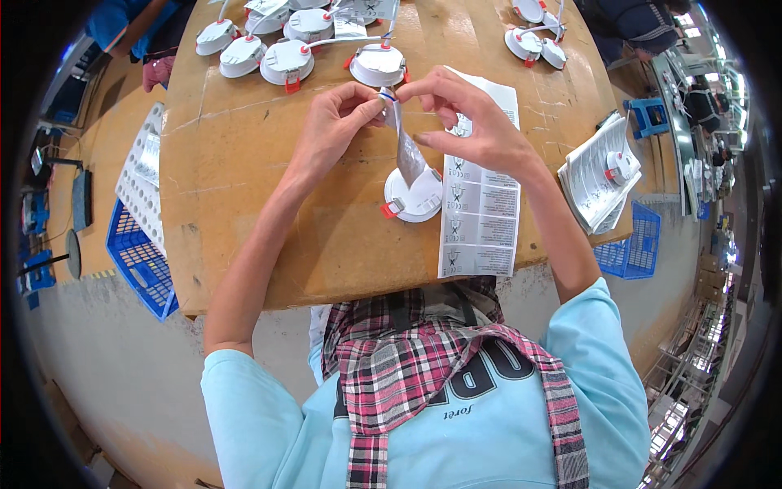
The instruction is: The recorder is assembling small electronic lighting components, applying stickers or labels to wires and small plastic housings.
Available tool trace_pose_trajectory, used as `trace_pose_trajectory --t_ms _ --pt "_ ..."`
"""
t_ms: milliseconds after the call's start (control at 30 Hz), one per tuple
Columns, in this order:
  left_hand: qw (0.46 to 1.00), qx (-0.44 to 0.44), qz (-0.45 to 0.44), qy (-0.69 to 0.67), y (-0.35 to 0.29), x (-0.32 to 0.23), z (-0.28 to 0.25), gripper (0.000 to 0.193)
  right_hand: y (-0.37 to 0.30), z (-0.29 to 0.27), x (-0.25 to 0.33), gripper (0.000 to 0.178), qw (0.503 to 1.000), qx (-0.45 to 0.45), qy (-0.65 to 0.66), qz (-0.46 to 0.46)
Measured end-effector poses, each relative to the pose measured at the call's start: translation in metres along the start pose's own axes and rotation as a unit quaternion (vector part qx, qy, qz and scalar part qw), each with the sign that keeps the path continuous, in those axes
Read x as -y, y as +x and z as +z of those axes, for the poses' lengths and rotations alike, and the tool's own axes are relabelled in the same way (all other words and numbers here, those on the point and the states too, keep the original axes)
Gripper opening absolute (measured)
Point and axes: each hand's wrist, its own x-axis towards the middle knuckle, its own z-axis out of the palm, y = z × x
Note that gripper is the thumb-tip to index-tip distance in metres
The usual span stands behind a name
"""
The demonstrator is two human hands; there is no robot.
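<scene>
My left hand (346, 122) is closed in a pinch at the top of a silvery sticker-like strip (410, 159). A bit of blue shows at the pinch, perhaps a wire end. The strip hangs down over a round white downlight (419, 202) with red-tipped spring clips, lying on the table. My right hand (476, 122) is at the strip's right side, index fingertip at its top edge, thumb and index apart. Partly under my right hand lies a long sheet of printed labels (481, 220). Just beyond my hands sits another white downlight (377, 65).
More white downlights (287, 61) with cables crowd the far left of the wooden table (244, 187); others (533, 41) lie far right. A stack of printed sheets (599, 179) bears a small white fitting at the right edge. Blue baskets (138, 253) stand on both sides.
</scene>
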Motion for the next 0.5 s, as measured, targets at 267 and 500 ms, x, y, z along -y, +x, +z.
trace_pose_trajectory --t_ms 267,500 --pt "1.000 0.003 -0.019 -0.012 -0.004 -0.007 0.000 0.019 0.009 0.000 -0.014 0.026 1.000 0.016 0.018 0.010" --pt "0.999 -0.015 0.011 -0.031 -0.008 -0.015 0.000 0.018 0.003 0.004 -0.019 0.024 0.986 -0.053 0.121 0.100"
